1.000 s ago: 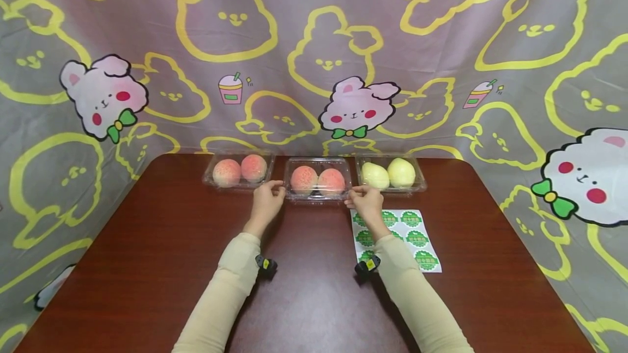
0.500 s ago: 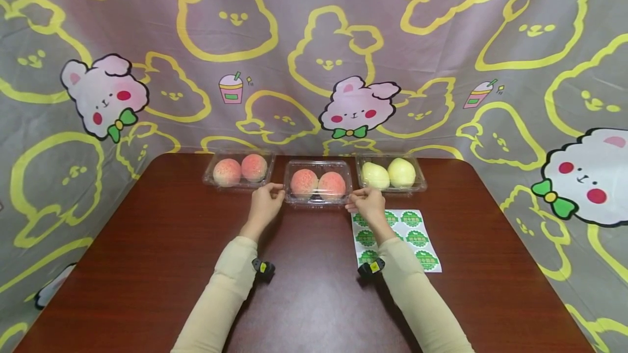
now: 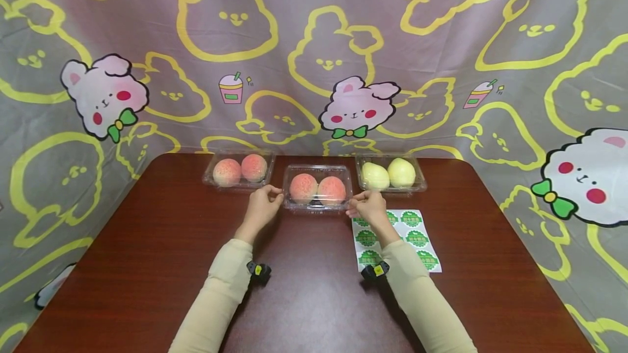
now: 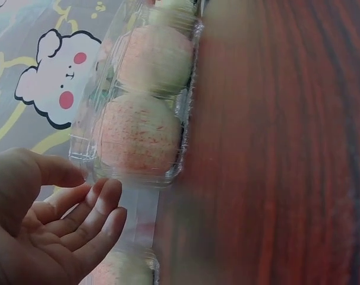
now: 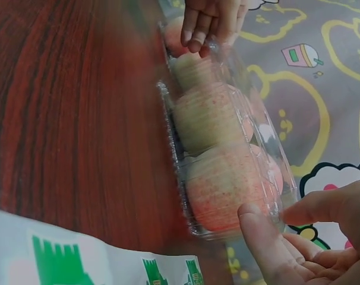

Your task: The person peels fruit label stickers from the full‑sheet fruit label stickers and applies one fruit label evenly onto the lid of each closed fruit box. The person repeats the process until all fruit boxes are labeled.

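A clear plastic fruit box (image 3: 318, 208) with two peaches (image 3: 303, 188) inside sits on the table between my hands. At its left end my left hand (image 3: 263, 206) pinches the edge between thumb and fingers; the left wrist view shows the fingertips (image 4: 113, 191) at the box corner. On the opposite end, my right hand (image 3: 372, 208) pinches the rim, its thumb and forefinger meeting at the corner in the right wrist view. A sheet of round green stickers (image 3: 417, 239) lies partly under my right wrist.
To the left stands another clear box (image 3: 216, 184) with two peaches. A third box (image 3: 421, 185) at right holds two yellow-green pears (image 3: 401, 172). Behind the brown table (image 3: 122, 266) hangs a cartoon-print curtain (image 3: 275, 26).
The middle box has slid a little toward me, out of line with the outer two. Both hands have come back with it, still at its ends.
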The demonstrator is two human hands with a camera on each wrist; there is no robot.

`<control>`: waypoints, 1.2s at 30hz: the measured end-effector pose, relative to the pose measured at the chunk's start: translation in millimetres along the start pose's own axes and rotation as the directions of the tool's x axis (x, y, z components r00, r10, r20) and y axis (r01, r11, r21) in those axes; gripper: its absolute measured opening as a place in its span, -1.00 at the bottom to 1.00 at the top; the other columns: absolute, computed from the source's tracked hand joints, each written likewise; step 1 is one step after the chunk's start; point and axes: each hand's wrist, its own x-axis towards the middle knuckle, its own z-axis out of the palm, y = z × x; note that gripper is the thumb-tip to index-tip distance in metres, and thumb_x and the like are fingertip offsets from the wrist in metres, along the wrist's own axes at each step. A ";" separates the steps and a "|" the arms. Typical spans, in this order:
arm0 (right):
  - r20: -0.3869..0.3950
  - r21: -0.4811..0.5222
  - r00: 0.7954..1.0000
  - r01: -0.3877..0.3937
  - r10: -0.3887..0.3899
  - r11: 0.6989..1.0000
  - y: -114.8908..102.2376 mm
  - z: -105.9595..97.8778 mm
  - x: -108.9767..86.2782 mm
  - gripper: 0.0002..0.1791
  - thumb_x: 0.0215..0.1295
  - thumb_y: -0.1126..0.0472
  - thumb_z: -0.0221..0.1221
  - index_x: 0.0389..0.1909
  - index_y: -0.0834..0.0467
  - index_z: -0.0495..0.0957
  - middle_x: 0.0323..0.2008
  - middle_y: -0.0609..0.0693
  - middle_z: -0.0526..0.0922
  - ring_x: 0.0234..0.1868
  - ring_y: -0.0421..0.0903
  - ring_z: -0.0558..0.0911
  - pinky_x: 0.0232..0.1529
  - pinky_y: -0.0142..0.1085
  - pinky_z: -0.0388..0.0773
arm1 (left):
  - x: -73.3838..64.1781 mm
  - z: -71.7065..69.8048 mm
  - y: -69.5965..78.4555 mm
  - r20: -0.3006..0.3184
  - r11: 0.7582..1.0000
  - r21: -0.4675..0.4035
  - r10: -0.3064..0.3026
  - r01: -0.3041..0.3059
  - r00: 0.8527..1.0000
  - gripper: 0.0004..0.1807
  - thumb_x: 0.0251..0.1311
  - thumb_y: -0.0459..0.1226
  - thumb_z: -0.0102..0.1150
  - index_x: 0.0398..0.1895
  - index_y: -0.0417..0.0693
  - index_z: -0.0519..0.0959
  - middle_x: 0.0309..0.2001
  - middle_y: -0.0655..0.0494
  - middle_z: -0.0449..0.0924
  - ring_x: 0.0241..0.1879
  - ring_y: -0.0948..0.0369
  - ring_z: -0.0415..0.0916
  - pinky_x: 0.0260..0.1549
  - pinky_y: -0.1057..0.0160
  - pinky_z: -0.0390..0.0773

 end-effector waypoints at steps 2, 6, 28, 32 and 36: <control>0.010 -0.002 1.000 -0.006 0.006 1.000 0.3 -0.6 -1.4 -0.78 0.24 0.46 0.09 -0.16 0.55 0.48 -0.52 0.20 0.70 -0.69 -0.26 0.62 -0.48 -0.34 0.68 | -0.3 -1.3 0.1 0.016 1.000 0.010 -0.009 0.009 1.000 -0.83 0.15 -0.39 0.18 -0.24 -0.33 0.63 -0.32 -0.26 0.71 -0.35 -0.01 0.64 -0.34 0.16 0.61; 0.032 -0.012 0.999 -0.009 0.009 1.000 0.6 -2.1 -5.4 -0.79 0.24 0.46 0.08 -0.17 0.56 0.48 -0.54 0.27 0.71 -0.69 -0.24 0.63 -0.48 -0.31 0.69 | -1.7 -5.0 1.5 0.055 1.000 0.020 -0.023 0.022 0.998 -0.84 0.17 -0.37 0.18 -0.25 -0.33 0.61 -0.33 -0.25 0.70 -0.36 0.00 0.65 -0.36 0.18 0.61; -0.005 0.046 0.999 -0.044 0.044 0.998 1.4 -7.9 3.1 -0.70 0.30 0.42 0.06 -0.05 0.56 0.52 -0.66 -0.08 0.62 -0.66 -0.29 0.61 -0.46 -0.38 0.68 | -1.1 -6.5 0.0 0.053 0.999 -0.020 -0.025 0.026 0.998 -0.73 0.17 -0.40 0.15 -0.08 -0.36 0.63 -0.22 -0.30 0.70 -0.25 -0.07 0.68 -0.21 0.04 0.65; 0.001 0.034 0.999 -0.042 0.042 0.999 0.5 -7.8 3.1 -0.71 0.30 0.42 0.08 -0.05 0.55 0.52 -0.65 -0.08 0.61 -0.64 -0.27 0.62 -0.46 -0.38 0.68 | -1.8 -6.8 1.6 0.066 1.000 -0.004 -0.029 0.030 0.997 -0.74 0.21 -0.40 0.13 -0.08 -0.34 0.64 -0.19 -0.28 0.70 -0.24 -0.04 0.66 -0.23 0.07 0.64; 0.004 0.029 0.999 -0.038 0.038 0.999 1.5 -7.1 3.4 -0.72 0.29 0.44 0.09 -0.06 0.56 0.52 -0.68 -0.09 0.60 -0.67 -0.29 0.61 -0.48 -0.41 0.67 | -2.9 -8.0 2.3 0.072 1.000 0.013 -0.024 0.023 0.997 -0.76 0.20 -0.40 0.14 -0.10 -0.34 0.64 -0.20 -0.27 0.70 -0.27 -0.01 0.64 -0.27 0.11 0.63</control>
